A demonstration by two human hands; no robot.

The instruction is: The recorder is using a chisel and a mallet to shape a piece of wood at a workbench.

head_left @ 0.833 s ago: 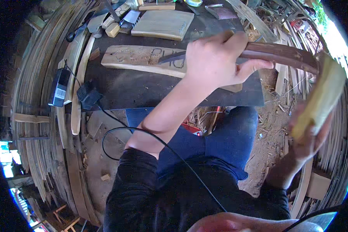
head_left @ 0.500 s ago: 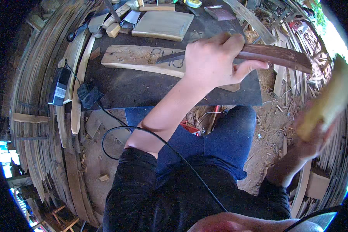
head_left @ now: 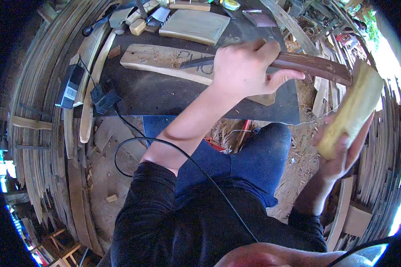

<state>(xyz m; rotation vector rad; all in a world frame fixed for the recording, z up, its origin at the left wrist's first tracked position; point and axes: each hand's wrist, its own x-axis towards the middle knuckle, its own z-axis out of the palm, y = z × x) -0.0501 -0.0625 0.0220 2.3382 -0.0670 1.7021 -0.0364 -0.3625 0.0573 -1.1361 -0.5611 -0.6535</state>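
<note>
From the head camera: compared with half a second ago, the pale yellow wooden mallet-like block (head_left: 354, 104) has swung inward, from well apart to the butt of the long chisel with dark metal blade and brown wooden handle (head_left: 314, 66); whether they touch is unclear. The chisel's tip remains on the long pale wooden board with dark markings (head_left: 149, 58). There are two hands, one block, one chisel and one marked board. The left hand (head_left: 243, 71) is wrapped around the chisel, thumb stretched along the handle, above the board's right part. The right hand (head_left: 336, 162) is closed around the block's lower end, right of the dark flat tabletop (head_left: 156, 98).
</note>
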